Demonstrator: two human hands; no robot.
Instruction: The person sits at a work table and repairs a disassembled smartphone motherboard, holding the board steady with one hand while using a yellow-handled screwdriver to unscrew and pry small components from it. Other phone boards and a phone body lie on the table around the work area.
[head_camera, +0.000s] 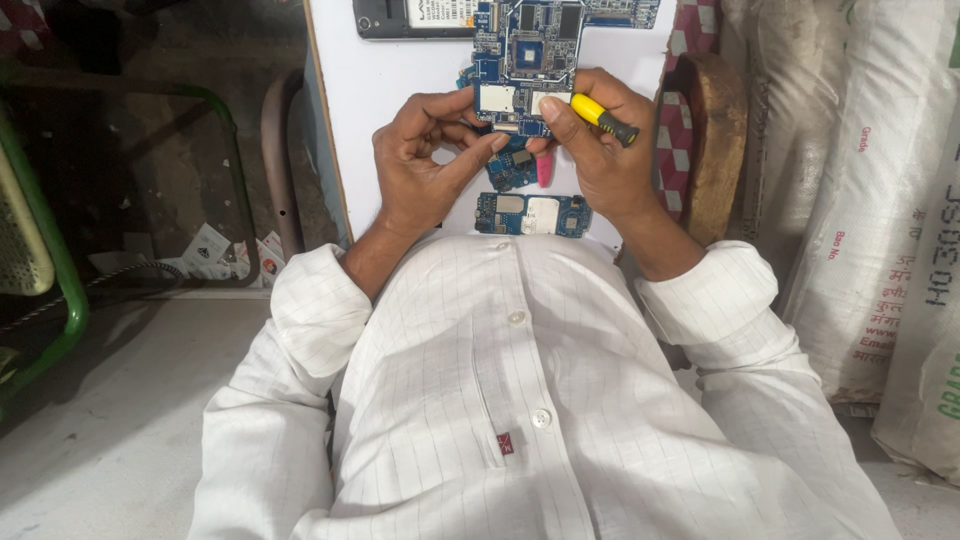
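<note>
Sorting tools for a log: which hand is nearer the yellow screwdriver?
Right. The right hand holds the screwdriver; the left hand is apart, across the circuit board.

You hold a blue board upright over the white table, its chips and metal shields facing you. Your screwdriver has a yellow handle with a black grip, angled right.

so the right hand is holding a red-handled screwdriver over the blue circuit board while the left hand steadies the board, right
Not quite: the screwdriver in the right hand has a yellow handle with a black grip, not a red one, as the head view shows. The rest stands: it is held at the blue circuit board, and the left hand steadies that board from the other side.
</note>
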